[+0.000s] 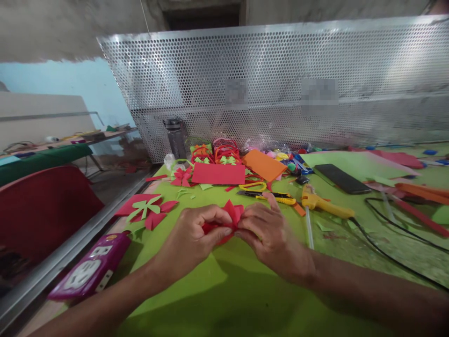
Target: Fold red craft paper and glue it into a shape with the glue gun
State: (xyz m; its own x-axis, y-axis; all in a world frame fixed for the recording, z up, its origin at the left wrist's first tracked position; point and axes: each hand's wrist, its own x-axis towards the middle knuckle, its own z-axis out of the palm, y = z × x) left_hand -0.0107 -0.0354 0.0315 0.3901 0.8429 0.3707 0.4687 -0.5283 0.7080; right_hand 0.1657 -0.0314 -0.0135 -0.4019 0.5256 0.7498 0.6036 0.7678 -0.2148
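A red paper flower (pixel 230 211) is pinched between my two hands above the green table covering. My left hand (pixel 201 229) grips its left side between thumb and fingers. From the right, my right hand (pixel 264 229) holds the same piece with its fingertips, one finger raised. Some petals stick up between the hands; the rest is hidden by my fingers. To the left lie red petal cutouts (pixel 154 220) with a light green paper cutout (pixel 144 207) on top. Just beyond my hands is a flat red paper rectangle (pixel 218 173).
A yellow glue gun (pixel 326 204), a yellow utility knife (pixel 280 199) and a black phone (pixel 341 178) lie to the right. A purple case (pixel 91 267) sits at the left edge. A dark bottle (pixel 175 138) stands before the perforated metal panel (pixel 210 70).
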